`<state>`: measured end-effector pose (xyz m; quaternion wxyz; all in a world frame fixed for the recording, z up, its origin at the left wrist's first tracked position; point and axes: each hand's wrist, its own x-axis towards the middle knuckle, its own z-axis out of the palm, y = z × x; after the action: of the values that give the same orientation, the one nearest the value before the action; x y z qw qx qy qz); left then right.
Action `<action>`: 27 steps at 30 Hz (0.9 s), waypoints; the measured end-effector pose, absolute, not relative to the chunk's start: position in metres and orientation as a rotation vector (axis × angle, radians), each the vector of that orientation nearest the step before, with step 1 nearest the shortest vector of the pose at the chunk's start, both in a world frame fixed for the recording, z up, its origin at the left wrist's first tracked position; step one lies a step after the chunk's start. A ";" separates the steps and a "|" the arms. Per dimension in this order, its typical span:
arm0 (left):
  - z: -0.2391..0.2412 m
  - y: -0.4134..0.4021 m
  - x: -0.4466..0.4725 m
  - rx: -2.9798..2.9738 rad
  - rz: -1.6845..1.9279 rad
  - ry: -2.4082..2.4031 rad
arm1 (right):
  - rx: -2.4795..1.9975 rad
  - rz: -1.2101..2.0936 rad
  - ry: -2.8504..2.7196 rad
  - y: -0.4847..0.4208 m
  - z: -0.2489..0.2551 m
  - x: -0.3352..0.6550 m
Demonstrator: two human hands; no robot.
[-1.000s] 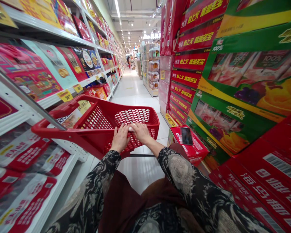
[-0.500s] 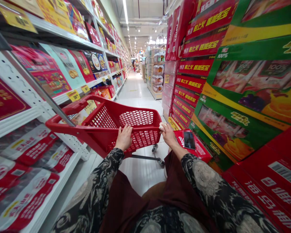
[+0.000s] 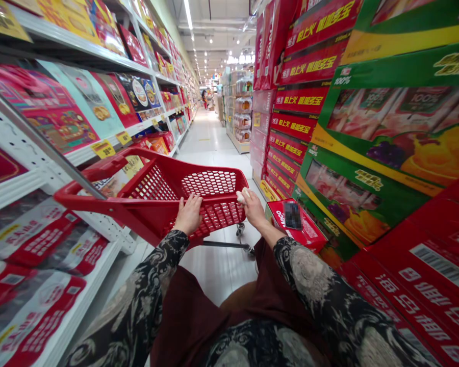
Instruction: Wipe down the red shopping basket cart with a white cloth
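A red plastic shopping basket cart (image 3: pixel 210 182) stands in the aisle right in front of me, tilted, with its long red handle (image 3: pixel 99 204) reaching to the left. My left hand (image 3: pixel 188 214) is curled over the cart's near rim. At the cart's right near corner, my right hand (image 3: pixel 251 208) holds a small white wad (image 3: pixel 242 194), perhaps tissue, against the rim. Patterned dark sleeves cover both my forearms.
Shelves (image 3: pixel 80 153) of red packaged goods line the left side. Stacked red and green drink cartons (image 3: pixel 352 168) crowd the right, with one red box (image 3: pixel 298 224) jutting into the aisle by my right hand. A white tiled aisle (image 3: pixel 210 137) runs ahead; a person (image 3: pixel 203 97) stands far off.
My right hand slid from beside my left hand to the cart's right corner, carrying the white wad. The left hand stayed on the rim. The view swayed slightly.
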<state>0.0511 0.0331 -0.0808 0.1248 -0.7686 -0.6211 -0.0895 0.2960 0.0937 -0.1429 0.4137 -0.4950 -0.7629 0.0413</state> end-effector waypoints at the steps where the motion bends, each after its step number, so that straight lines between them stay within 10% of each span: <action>1: -0.080 0.033 0.052 -2.242 -0.265 -1.819 | -1.265 0.117 -1.899 0.095 -0.143 0.299; 27: -0.081 0.033 0.055 -2.261 -0.293 -1.821 | -1.236 0.119 -2.038 0.083 -0.124 0.269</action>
<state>0.0552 0.0325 -0.0808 0.1120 -0.7700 -0.6202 -0.0997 0.2692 0.0825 -0.1243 0.3686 -0.4816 -0.7938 0.0462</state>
